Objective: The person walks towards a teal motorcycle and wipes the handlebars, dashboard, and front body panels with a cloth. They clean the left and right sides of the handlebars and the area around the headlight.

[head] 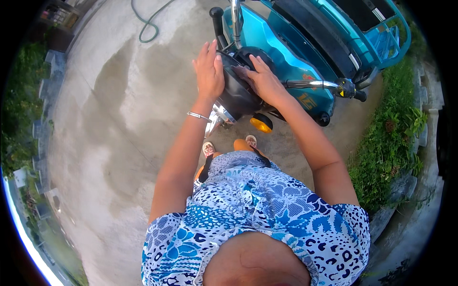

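In front of me stands a teal motor tricycle (266,35), its black headlight housing (238,91) closest to my body. My left hand (210,73), with a metal bangle at the wrist, lies flat along the housing's left side, fingers extended. On the housing's right side is my right hand (264,80), its palm over a dark cloth (245,75) pressed to the surface; whether the fingers grip it is hard to see. A chrome handlebar (307,84) runs rightward behind the right hand. Below it sits an orange turn signal (261,123).
A green hose (148,30) lies looped on the partly wet concrete ground (107,118) at the upper left. Leafy plants (383,143) border a low stone edging on the right. A black-tipped mirror or lever stem (217,26) rises beside the handlebar.
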A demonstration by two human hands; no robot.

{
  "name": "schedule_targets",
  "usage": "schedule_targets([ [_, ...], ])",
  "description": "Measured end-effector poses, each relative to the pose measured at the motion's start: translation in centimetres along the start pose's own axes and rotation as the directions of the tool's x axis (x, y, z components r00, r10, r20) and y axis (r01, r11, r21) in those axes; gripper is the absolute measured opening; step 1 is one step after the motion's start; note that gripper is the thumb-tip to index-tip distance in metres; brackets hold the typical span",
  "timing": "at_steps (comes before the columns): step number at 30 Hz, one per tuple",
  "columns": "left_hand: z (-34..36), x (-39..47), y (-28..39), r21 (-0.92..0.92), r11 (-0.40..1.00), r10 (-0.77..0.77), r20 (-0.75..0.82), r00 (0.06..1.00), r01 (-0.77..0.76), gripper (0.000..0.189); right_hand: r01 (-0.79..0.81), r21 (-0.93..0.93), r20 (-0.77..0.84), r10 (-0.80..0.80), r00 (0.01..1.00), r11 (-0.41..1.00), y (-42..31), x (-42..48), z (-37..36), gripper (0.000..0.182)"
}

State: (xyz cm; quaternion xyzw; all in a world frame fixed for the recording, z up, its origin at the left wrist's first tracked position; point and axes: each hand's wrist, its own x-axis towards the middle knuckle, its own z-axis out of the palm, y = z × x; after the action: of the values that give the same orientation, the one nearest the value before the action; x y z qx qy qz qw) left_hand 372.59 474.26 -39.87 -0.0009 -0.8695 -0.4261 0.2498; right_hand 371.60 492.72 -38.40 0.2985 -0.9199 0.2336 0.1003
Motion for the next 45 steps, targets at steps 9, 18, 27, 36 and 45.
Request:
schedule_targets([
  [9,-0.2,-0.2,0.5,0.074,0.997,0.007,-0.007,1.0,-0.007,0.043,-0.203,0.394,-0.143,0.278,0.95,0.896,0.4,4.6,-2.0,0.012],
  [18,-0.4,-0.6,0.2,0.11,0.994,0.024,-0.038,0.999,-0.02,0.042,-0.05,0.275,-0.005,0.053,0.999,0.96,-1.0,0.4,-0.4,0.009],
  [27,1.2,0.2,-0.5,0.083,0.996,0.04,-0.041,0.998,-0.036,0.043,-0.156,0.491,0.019,0.169,0.985,0.857,-1.4,3.2,1.5,0.011],
  [36,-6.0,-3.8,-3.1,-0.622,0.731,-0.31,0.065,0.948,0.282,0.054,-0.484,0.345,0.241,0.423,0.874,0.804,-3.0,-5.4,-7.5,0.01],
  [45,-2.5,-16.8,5.7,-0.821,-0.049,-0.331,0.55,0.767,0.568,0.048,0.065,0.429,0.158,-0.145,0.977,0.901,-8.8,-5.5,-7.0,0.025],
])
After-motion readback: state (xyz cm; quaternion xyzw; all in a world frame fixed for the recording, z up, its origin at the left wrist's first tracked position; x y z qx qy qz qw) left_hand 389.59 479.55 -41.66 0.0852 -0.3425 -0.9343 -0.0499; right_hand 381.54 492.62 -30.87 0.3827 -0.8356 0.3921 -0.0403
